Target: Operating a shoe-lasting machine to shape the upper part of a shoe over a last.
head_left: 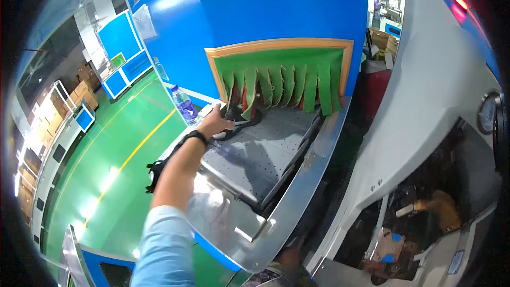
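That 1 head-worn fisheye looks from above and just short of the conveyor (260,149), facing down and forward to its curtained far end, near enough that the left hand (214,121) reaches there; low right of the conveyor, dimness perhaps hides detail.

Mach. panel (281,5) – glossy, smth

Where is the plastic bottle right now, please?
The bottle is left of centre in the head view, just left of the left hand and left of the green strip curtain.
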Action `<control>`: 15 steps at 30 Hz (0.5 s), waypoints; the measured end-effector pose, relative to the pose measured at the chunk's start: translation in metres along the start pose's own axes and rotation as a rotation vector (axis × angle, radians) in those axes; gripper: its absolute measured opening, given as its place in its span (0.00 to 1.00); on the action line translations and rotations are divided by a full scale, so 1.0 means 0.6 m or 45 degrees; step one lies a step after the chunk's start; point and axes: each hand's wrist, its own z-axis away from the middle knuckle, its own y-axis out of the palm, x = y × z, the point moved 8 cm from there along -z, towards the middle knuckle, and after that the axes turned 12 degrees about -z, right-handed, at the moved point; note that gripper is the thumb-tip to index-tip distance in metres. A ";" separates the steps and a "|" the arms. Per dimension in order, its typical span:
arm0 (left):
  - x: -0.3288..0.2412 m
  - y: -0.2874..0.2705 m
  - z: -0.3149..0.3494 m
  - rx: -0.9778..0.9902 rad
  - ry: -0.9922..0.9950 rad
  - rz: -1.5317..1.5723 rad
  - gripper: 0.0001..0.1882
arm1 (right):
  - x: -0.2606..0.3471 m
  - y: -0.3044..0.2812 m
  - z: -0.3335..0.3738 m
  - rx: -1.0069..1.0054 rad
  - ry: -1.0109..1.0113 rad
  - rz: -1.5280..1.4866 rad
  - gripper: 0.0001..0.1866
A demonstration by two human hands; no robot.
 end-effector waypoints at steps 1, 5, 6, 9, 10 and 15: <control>0.006 0.037 -0.025 -0.046 -0.110 0.207 0.48 | 0.010 0.009 -0.005 0.010 0.055 -0.010 0.13; -0.003 0.098 -0.031 -0.594 -0.130 -0.286 0.45 | 0.024 0.048 -0.009 0.036 0.179 -0.082 0.13; -0.046 0.086 -0.016 -0.488 -0.111 -0.204 0.39 | 0.026 0.053 -0.006 0.021 0.214 -0.101 0.13; -0.087 0.059 0.054 -0.329 -0.045 -0.246 0.34 | 0.036 0.086 -0.012 0.051 0.270 -0.241 0.13; -0.107 0.034 0.096 -0.356 0.123 -0.204 0.32 | 0.048 0.102 -0.018 0.078 0.276 -0.309 0.13; -0.175 -0.038 0.366 0.055 0.296 0.658 0.32 | 0.282 0.185 -0.056 0.491 0.005 -0.766 0.22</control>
